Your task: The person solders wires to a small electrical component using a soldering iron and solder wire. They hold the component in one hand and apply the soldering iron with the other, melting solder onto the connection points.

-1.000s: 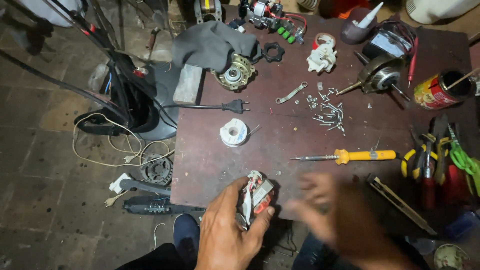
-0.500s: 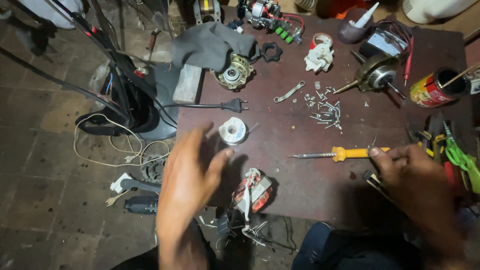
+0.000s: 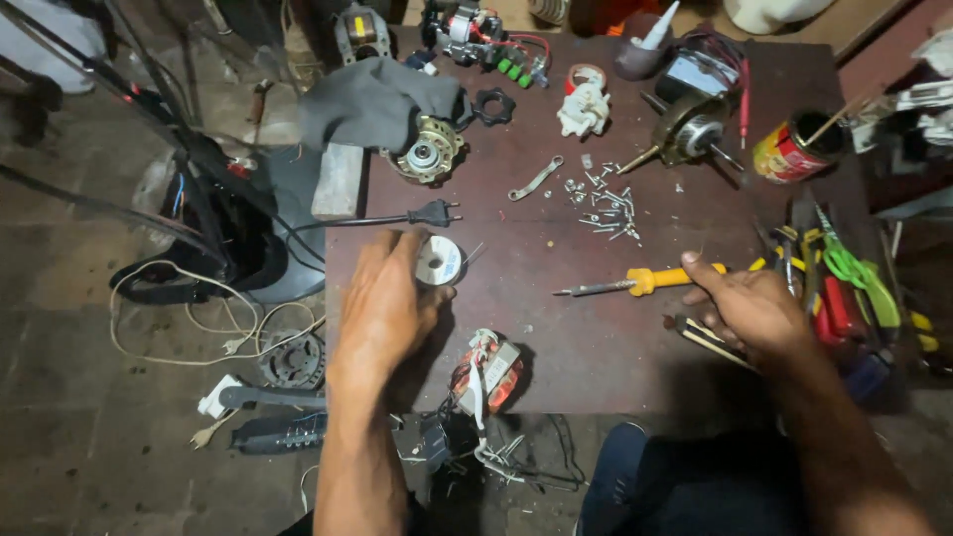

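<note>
Left hand (image 3: 385,303) lay on the table (image 3: 596,347), fingers curled around a small white spool (image 3: 438,260) near the table's left edge. Right hand (image 3: 749,306) touched the yellow handle of the screwdriver (image 3: 645,282), fingers loosely bent, thumb on handle. Copper coil (image 3: 486,372) lay between hands, untouched.

I saw a dark reddish-brown table (image 3: 596,337), a yellow-handled soldering iron (image 3: 645,281), a white solder spool (image 3: 438,261), a copper-orange coil (image 3: 488,372) with white wires, a grey cloth (image 3: 372,99), a red and yellow can (image 3: 789,151), and green-handled pliers (image 3: 854,273).
</note>
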